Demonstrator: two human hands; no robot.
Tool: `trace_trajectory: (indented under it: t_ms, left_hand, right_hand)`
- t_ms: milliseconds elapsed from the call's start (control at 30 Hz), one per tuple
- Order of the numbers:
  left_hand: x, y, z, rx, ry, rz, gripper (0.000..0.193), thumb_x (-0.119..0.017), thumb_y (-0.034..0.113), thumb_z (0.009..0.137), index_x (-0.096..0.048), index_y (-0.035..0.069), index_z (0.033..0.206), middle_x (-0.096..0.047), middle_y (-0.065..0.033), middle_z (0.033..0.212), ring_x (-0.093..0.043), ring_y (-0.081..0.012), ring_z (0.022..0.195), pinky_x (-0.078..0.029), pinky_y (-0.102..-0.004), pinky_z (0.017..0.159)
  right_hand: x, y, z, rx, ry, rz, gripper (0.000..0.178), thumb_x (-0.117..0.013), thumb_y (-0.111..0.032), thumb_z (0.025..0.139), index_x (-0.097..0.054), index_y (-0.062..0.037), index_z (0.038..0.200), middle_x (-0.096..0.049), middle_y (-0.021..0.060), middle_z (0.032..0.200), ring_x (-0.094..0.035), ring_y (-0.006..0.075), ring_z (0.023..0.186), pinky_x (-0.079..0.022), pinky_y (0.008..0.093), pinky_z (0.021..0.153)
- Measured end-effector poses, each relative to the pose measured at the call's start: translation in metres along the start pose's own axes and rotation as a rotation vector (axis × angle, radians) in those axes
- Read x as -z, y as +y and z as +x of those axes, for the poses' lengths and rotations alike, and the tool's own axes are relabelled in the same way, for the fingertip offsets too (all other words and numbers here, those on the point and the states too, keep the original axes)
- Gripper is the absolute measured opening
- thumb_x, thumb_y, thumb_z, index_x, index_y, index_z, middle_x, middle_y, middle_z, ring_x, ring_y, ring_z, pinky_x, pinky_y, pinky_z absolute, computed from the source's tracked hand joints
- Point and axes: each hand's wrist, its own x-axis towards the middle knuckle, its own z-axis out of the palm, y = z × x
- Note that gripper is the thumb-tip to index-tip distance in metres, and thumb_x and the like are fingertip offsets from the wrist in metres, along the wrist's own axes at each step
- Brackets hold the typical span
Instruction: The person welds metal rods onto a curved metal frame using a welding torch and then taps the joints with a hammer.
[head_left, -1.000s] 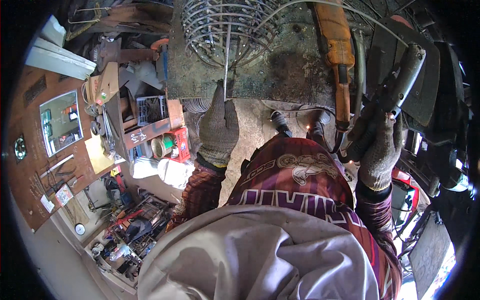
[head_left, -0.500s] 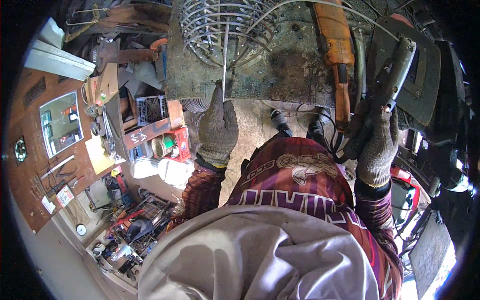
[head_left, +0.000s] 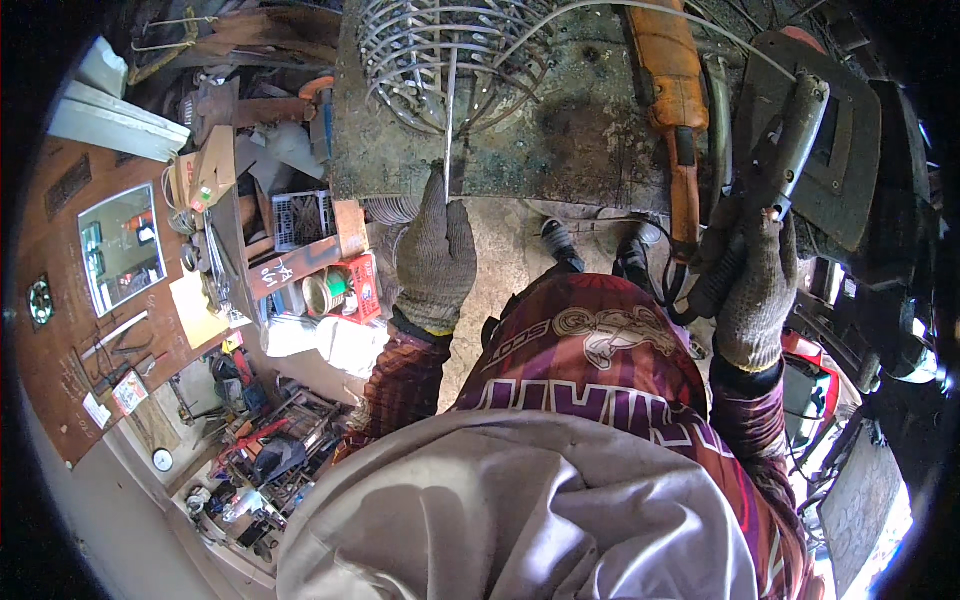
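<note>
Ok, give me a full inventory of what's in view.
bench: one, dark, top centre
wire cage: one, grey, on bench
straight rod: one, silver, bench's near edge
curved wire: one, grey, across top
power tool: one, orange, bench's right side
tubular tool: one, silver, right of power tool
crate: one, grey, left of bench
box: one, red, near crate
clutter: uncountable, mixed colours, lower left
left hand: one, grey glove, at straight rod
right hand: one, grey glove, around tubular tool

Brown wall panel (head_left: 75, 312) left, pale wall (head_left: 125, 500) below; tan floor (head_left: 505, 255); bright light (head_left: 893, 535) lower right.
</note>
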Motion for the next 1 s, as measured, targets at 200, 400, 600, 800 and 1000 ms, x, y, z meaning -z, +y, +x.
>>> trace_trajectory:
  t_ms: [200, 400, 600, 800, 1000]
  left_hand:
    - [-0.003, 0.0, 0.001, -0.06, 0.06, -0.026, 0.054, -0.06, 0.013, 0.1, -0.047, 0.003, 0.151, -0.073, -0.0219, 0.108, -0.071, -0.0329, 0.07, -0.054, -0.0414, 0.061]
    - [0.001, 0.006, 0.003, -0.003, -0.014, -0.03, 0.052, -0.05, 0.013, 0.106, -0.04, 0.003, 0.156, -0.072, -0.0226, 0.112, -0.068, -0.0261, 0.074, -0.054, -0.038, 0.067]
    - [0.0, 0.003, 0.0, 0.004, -0.002, -0.01, 0.051, -0.052, 0.011, 0.105, -0.042, 0.002, 0.154, -0.073, -0.0222, 0.106, -0.068, -0.0267, 0.073, -0.053, -0.0388, 0.066]
    - [0.0, 0.003, 0.001, -0.039, 0.032, -0.012, 0.05, -0.052, 0.011, 0.105, -0.043, 0.002, 0.153, -0.073, -0.0209, 0.101, -0.068, -0.0259, 0.072, -0.053, -0.0384, 0.066]
    - [-0.004, -0.002, 0.003, -0.037, 0.071, -0.005, 0.056, -0.062, 0.013, 0.099, -0.047, 0.006, 0.152, -0.071, -0.0199, 0.088, -0.065, -0.0311, 0.059, -0.049, -0.0406, 0.054]
  right_hand:
    - [-0.007, -0.006, 0.0, -0.002, 0.013, -0.055, 0.028, -0.052, -0.031, 0.109, -0.056, -0.0051, 0.119, -0.066, 0.0072, 0.084, -0.063, 0.0145, 0.062, -0.052, 0.0278, 0.053]
    - [-0.009, -0.012, -0.004, -0.034, 0.011, 0.003, 0.029, -0.05, -0.031, 0.109, -0.057, -0.0047, 0.119, -0.065, 0.0063, 0.082, -0.061, 0.0138, 0.061, -0.051, 0.0266, 0.054]
    - [-0.015, -0.012, -0.005, -0.028, 0.1, -0.032, 0.032, -0.049, -0.034, 0.109, -0.06, -0.0048, 0.117, -0.064, 0.0054, 0.076, -0.059, 0.0118, 0.055, -0.047, 0.0247, 0.05]
    - [-0.017, -0.013, -0.001, -0.047, 0.118, -0.073, 0.037, -0.049, -0.038, 0.109, -0.064, -0.0036, 0.111, -0.064, 0.0056, 0.071, -0.059, 0.0115, 0.054, -0.047, 0.0248, 0.05]
    - [-0.017, -0.009, 0.002, -0.026, 0.134, -0.046, 0.038, -0.051, -0.038, 0.108, -0.065, -0.0018, 0.111, -0.064, 0.0057, 0.073, -0.059, 0.0121, 0.056, -0.047, 0.0253, 0.05]
